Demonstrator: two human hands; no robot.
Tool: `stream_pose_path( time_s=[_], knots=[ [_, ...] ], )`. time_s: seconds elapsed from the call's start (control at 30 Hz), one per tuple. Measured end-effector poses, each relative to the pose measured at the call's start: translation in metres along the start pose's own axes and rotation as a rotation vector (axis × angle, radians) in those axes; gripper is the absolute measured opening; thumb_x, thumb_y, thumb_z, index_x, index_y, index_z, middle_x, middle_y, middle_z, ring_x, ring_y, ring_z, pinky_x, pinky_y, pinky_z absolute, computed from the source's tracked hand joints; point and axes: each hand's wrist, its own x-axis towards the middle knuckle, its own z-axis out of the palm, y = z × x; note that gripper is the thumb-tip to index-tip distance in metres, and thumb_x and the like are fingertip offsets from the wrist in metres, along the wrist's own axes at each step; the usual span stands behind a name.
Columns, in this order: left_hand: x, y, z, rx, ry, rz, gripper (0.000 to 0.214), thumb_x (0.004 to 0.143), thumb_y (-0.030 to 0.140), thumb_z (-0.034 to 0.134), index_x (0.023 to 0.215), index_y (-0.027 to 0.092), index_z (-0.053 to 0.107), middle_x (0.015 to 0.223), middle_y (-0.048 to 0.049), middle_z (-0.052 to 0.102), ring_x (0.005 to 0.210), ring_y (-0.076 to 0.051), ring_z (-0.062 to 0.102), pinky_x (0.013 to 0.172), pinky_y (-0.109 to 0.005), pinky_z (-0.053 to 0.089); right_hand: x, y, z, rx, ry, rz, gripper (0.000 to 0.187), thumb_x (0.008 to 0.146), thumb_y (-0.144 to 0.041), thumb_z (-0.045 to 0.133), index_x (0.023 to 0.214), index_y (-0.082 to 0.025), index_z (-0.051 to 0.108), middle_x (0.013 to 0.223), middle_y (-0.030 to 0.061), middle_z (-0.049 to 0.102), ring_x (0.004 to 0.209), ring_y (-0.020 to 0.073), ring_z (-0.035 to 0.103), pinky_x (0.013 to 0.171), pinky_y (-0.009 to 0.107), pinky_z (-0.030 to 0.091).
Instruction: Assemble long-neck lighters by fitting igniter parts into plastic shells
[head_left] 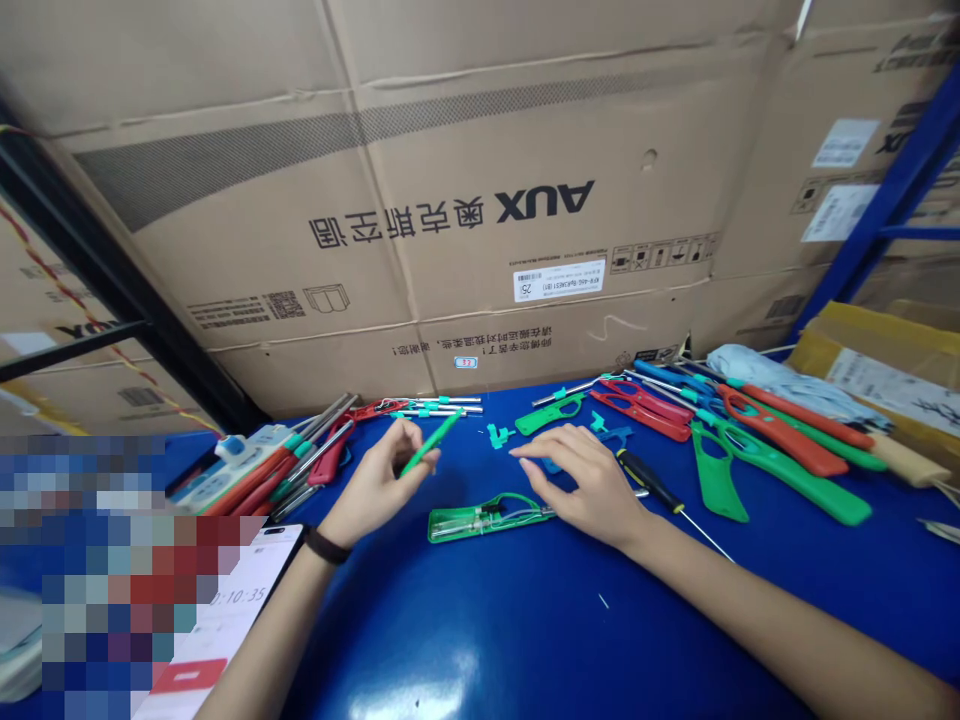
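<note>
Green lighter housing (pixel 487 520), lying open on blue table (pixel 480 640): left hand (pixel 379 488) pinching 1 green plastic strip (pixel 429 443) just above it; right hand (pixel 581 483) open, just right of it, near 1 screwdriver (pixel 651 480); red and green lighters (pixel 780 445) piled beyond it, parts still loose

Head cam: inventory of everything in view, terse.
AUX cardboard carton: one large, tan, behind the bench.
Workbench: one, blue, under everything.
Power strip: one, white, left of the hands.
Open lighter housing: one, green, front centre.
Lighter shells: many, orange and green, right.
Screwdriver: one, black and yellow, beside right hand.
Phone: one, white screen, bottom left.
Plastic strip: one, green, in left hand.
Left hand: one, centre.
Right hand: one, right of centre.
</note>
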Motion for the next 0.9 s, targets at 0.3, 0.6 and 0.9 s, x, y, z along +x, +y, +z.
stream_pose_path(
  time_s=[0.3, 0.6, 0.9],
  knots=[
    [-0.009, 0.011, 0.022, 0.252, -0.285, 0.170, 0.028, 0.081, 0.045, 0.060, 0.080, 0.018, 0.051, 0.069, 0.0048, 0.053, 0.059, -0.009, 0.043, 0.057, -0.020, 0.034, 0.000, 0.007, -0.002, 0.119, -0.315, 0.037, 0.038, 0.088, -0.033, 0.059, 0.125, -0.031, 0.053, 0.117, 0.0016, 0.065, 0.107, 0.0186, 0.058, 0.091, 0.039, 0.043],
    [-0.012, 0.022, 0.032, 0.204, -0.301, 0.253, 0.022, 0.083, 0.041, 0.062, 0.090, 0.021, 0.058, 0.088, 0.0011, 0.066, 0.075, -0.012, 0.060, 0.070, -0.020, 0.043, -0.002, 0.006, 0.003, 0.220, -0.419, 0.056, 0.026, 0.088, -0.024, 0.058, 0.114, -0.027, 0.062, 0.101, 0.0010, 0.069, 0.093, 0.0162, 0.061, 0.085, 0.033, 0.043],
    [0.000, -0.016, 0.011, 0.578, -0.108, 0.196, 0.023, 0.086, 0.043, 0.055, 0.101, 0.026, 0.061, 0.101, -0.0009, 0.066, 0.088, -0.019, 0.064, 0.075, -0.027, 0.048, 0.007, 0.029, 0.005, -0.093, -0.393, 0.251, 0.027, 0.089, -0.026, 0.054, 0.115, -0.021, 0.059, 0.116, 0.0070, 0.064, 0.110, 0.0229, 0.055, 0.094, 0.041, 0.041]
  ],
)
